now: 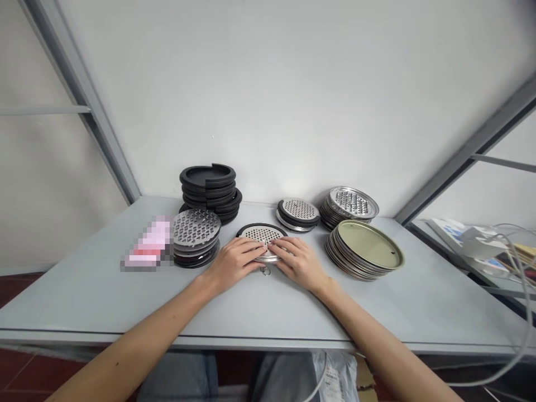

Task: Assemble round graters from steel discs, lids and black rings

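Both my hands rest on a round perforated metal disc with a black rim [258, 231] in the middle of the grey table [251, 312]. My left hand [233, 261] presses its near left edge with fingers curled over it. My right hand [298, 259] covers its near right edge the same way. A small metal ring [265, 271] pokes out below the disc between my hands.
A stack of black rings [211, 190] stands at the back left, with a stack of perforated discs [196, 237] in front. Another black-rimmed disc stack [298, 214], a pile of perforated metal lids [349, 205] and a pile of gold-coated lids [365, 248] lie right. A blurred pink object [148, 245] lies left.
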`<state>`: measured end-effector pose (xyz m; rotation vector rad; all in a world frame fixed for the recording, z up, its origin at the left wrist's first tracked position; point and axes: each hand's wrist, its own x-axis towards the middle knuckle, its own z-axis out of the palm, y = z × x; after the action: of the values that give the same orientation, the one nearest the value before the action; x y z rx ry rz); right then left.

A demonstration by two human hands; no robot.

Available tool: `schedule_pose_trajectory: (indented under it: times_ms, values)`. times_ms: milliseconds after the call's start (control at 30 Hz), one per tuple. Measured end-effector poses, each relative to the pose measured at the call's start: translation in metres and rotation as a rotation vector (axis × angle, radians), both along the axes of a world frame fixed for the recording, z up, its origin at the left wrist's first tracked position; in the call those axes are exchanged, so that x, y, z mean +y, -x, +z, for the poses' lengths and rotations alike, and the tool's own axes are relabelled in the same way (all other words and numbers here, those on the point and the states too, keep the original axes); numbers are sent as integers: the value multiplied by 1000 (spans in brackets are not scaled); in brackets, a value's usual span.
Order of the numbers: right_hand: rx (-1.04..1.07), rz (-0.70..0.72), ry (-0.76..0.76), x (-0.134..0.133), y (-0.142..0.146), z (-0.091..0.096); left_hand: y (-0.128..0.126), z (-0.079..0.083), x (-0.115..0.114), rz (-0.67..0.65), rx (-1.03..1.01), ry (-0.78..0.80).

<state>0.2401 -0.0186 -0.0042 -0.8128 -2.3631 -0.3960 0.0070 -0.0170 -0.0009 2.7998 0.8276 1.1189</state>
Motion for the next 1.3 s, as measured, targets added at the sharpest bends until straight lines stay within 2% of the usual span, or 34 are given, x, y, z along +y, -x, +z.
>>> schedule_pose_trajectory:
  times_ms: [200,367,567,767,900,1067,1300]
  values:
    - [15,-20,72,4,-7,-1,2,-2,1,3,-7,-37]
    - [107,-78,62,2,-15,2,5,-3,4,19,-88,-57]
    - [61,53,66,-5,-2,2,1,-6,2,-3,-87,-58]
    - [52,157,56,-3,-5,2,3,1,2,80,-83,9]
    - [177,184,163,-1,-26,8,7,5,2,138,-40,95]
    - [316,97,316,0,-47,13,8,1,6,174,-31,141]
    - [215,88,406,7,-52,12,15,-1,12,143,-14,-43]
